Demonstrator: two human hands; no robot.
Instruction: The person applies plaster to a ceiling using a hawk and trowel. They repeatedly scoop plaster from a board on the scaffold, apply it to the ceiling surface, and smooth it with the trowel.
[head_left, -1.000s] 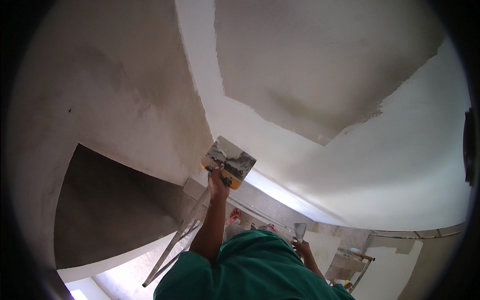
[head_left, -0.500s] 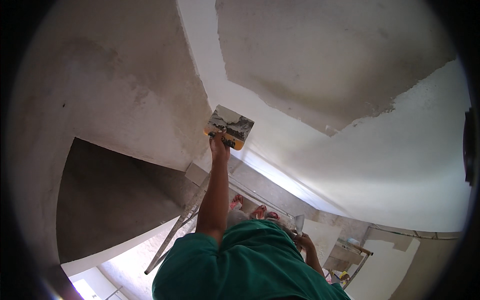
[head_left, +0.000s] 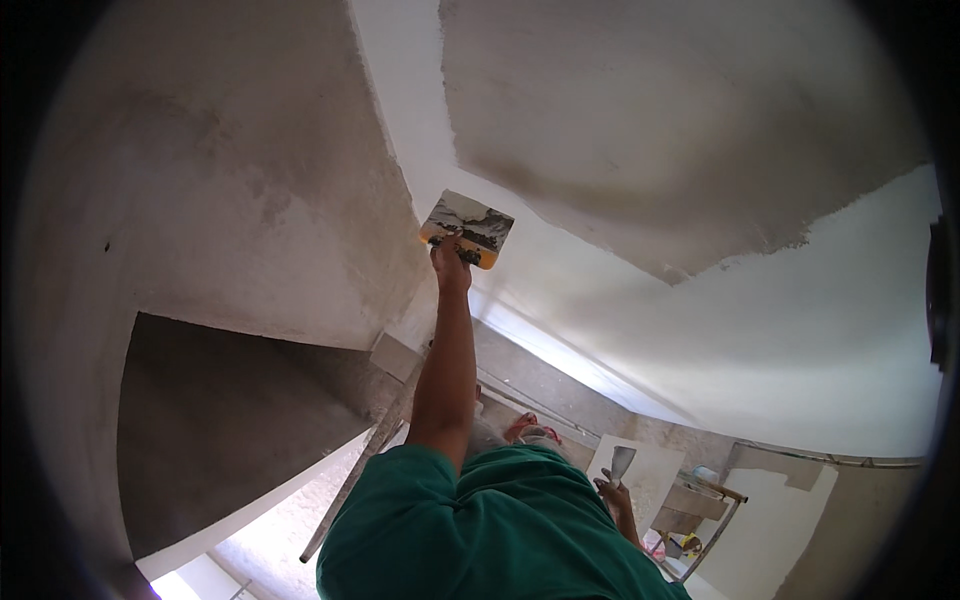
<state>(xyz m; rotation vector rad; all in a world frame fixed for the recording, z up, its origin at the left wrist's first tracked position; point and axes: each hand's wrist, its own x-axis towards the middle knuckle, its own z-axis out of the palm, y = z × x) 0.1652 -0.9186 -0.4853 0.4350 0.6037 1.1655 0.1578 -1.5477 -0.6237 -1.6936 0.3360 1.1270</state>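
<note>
My left arm reaches up, and my left hand [head_left: 451, 266] is closed round the grip of a wide putty knife [head_left: 482, 224]. Its broad metal blade carries grey and white smears, with a yellow-orange backing by my fingers. The blade is at the white strip [head_left: 425, 150] between two bare grey-brown surfaces; whether it touches is unclear. Low on the right, my right hand [head_left: 615, 494] is wrapped round a narrower putty knife [head_left: 622, 461], its blade pointing upward. The lower part of that handle is hidden in my fingers.
A ragged-edged grey patch [head_left: 680, 130] borders the white-coated surface [head_left: 800, 330]. At left is a dark rectangular recess [head_left: 230, 430]. Below my left arm runs a long pole-like leg [head_left: 350, 490]. A small stand [head_left: 715, 500] with yellow and red items stands at lower right.
My left hand has moved the wide putty knife slightly up and to the right. My right hand and the narrower putty knife have shifted rightward and show more fully. The view has tilted a little.
</note>
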